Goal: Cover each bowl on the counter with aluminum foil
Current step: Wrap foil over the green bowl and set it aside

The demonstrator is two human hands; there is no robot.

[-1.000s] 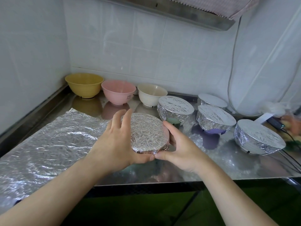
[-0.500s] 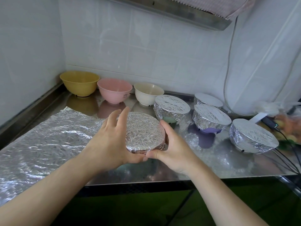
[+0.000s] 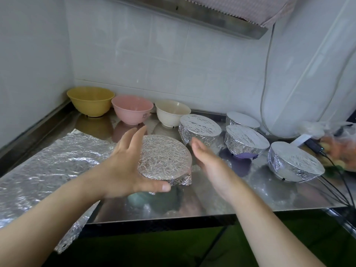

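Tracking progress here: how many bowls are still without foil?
3, all in a row along the back wall: the yellow bowl in the corner, the pink bowl beside it, then the cream bowl. None looks hidden.

Five foil-covered bowls are sitting mid-counter and right; yellow, pink and cream bowls are waiting uncovered at the back, foil sheet lying left.

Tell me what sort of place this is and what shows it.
Most likely a home kitchen: a stainless steel counter set against white tiled walls, a metal range hood overhead, and a row of uncovered bowls such as the yellow bowl along the back.
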